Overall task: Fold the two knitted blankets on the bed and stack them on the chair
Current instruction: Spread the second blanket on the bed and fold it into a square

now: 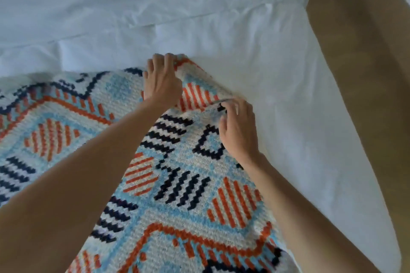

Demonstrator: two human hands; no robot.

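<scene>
The left hand [163,83] pinched the blanket's [177,184] far corner, fingers curled over its turned-back edge. The right hand [238,127] pinched the side edge just nearer. The blanket lay spread on the bed [277,95], patterned side up. This looked like the first fold starting; next, both hands would need to carry that corner across to meet the opposite edge.

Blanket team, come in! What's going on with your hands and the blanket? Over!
Left hand grips far corner of knitted blanket, right hand pinches its edge. Blanket spread on white bed sheet, corner lifted. Nothing in the way.
</scene>
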